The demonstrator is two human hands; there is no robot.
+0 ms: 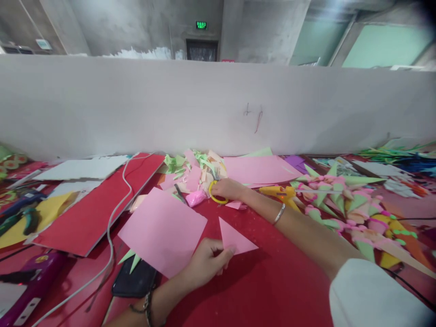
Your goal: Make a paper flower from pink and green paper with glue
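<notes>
Yellow-handled scissors (210,191) lie beyond the right corner of the pink square sheet (163,231), their long axis seeming to run from near to far, and the right hand (229,188) is the nearer one, fingers curled at the loops, though whether they grip I cannot tell. Just right of that same corner, a pink triangle (236,237) juts rightward from the left hand (208,260), whose thumb and fingers pinch its near left end

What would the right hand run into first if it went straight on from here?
The yellow-handled scissors, which the right hand seems to touch. Just past them, probably the paper scraps, though depth is hard to judge.
</notes>
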